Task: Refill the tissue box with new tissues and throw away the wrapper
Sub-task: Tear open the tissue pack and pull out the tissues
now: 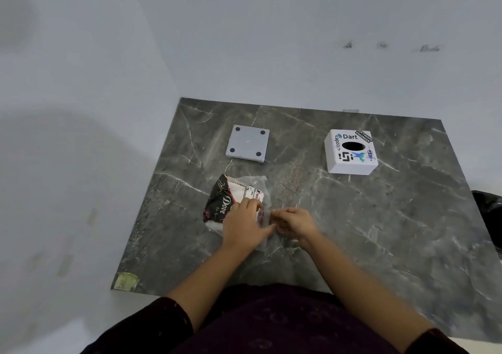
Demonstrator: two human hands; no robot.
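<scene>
A pack of new tissues (pixel 226 197) in a dark and clear plastic wrapper lies on the grey marble table (pixel 353 231). My left hand (pixel 244 224) rests on the pack and grips its near end. My right hand (pixel 292 222) pinches the clear wrapper edge just to the right of it. The white tissue box cover (pixel 351 152), with stickers and an oval hole on top, stands at the back right. Its flat grey base (pixel 247 143) with round pads at the corners lies at the back, left of the cover.
White walls meet in a corner behind and left of the table. A black bin bag (pixel 489 207) shows past the table's right edge. A yellowish sticker (pixel 125 280) marks the near left corner.
</scene>
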